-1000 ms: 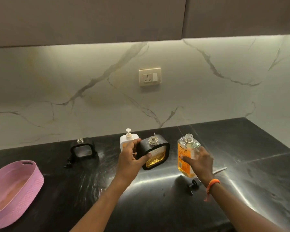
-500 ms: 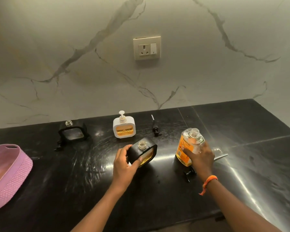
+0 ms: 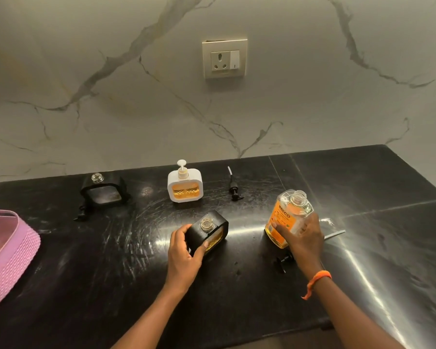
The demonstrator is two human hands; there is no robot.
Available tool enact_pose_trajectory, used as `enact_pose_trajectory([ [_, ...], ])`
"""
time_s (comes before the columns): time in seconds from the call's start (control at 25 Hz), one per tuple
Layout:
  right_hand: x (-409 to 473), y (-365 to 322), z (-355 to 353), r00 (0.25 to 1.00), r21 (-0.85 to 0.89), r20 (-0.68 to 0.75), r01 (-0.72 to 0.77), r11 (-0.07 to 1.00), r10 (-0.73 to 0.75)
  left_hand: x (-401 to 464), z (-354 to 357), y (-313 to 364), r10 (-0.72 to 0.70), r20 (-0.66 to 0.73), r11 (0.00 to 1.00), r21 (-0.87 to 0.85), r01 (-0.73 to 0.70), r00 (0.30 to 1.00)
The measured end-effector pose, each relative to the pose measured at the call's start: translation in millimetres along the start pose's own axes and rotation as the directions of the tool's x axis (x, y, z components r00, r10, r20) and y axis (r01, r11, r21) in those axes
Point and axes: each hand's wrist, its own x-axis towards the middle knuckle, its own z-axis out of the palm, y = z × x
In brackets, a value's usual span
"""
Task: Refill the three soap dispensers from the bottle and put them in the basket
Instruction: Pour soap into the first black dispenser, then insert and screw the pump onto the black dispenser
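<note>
Black dispenser (image 3: 208, 231): uncapped, gripped by left hand (image 3: 184, 258).
Refill bottle (image 3: 286, 217): open, at 3 o'clock, tilted, gripped by right hand (image 3: 302, 238).

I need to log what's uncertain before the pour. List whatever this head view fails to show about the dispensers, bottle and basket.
- Pink basket: cut off by the left edge; its inside barely shows.
- Held black dispenser: the left hand covers its near side, so its fill level is unclear.
- Far black dispenser: window too dark to tell any soap.
- Bottle: the right hand hides its lower right side.
- Pump by the right wrist: partly hidden.
</note>
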Motion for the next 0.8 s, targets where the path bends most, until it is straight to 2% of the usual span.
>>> enact_pose_trajectory([
  [0.24,-1.3,0.0,-1.5,0.998,0.147,0.061,-0.034,0.989,0.025,-0.4,-3.4,0.2,-0.02,0.048,1.0,0.005,0.02,0.999],
  [0.36,-3.8,-8.5,-2.1,1.0,0.2,-0.025,-0.009,0.98,0.014,-3.0,-5.0,1.0,-0.041,0.074,0.998,-0.036,0.043,0.996],
  [0.44,-4.2,-27.9,-4.6,0.984,0.187,-0.163,0.109,0.976,-0.078,-2.8,-7.3,1.0,-0.056,0.093,0.997,-0.044,0.06,0.994],
  [0.56,-7.5,-62.8,-6.0,0.891,0.052,-0.304,0.37,0.927,-0.339,-0.9,-9.3,-1.2,-0.052,0.11,0.997,-0.056,0.058,0.993],
  [0.68,-11.5,-93.1,7.1,0.8,-0.052,-0.254,0.549,0.834,-0.543,1.2,-10.0,-0.6,-0.042,0.114,0.997,-0.061,0.049,0.993],
  [0.8,-11.2,-105.9,28.1,0.744,-0.049,-0.153,0.652,0.757,-0.651,3.4,-10.3,-1.4,-0.046,0.121,0.997,-0.061,0.054,0.992],
])
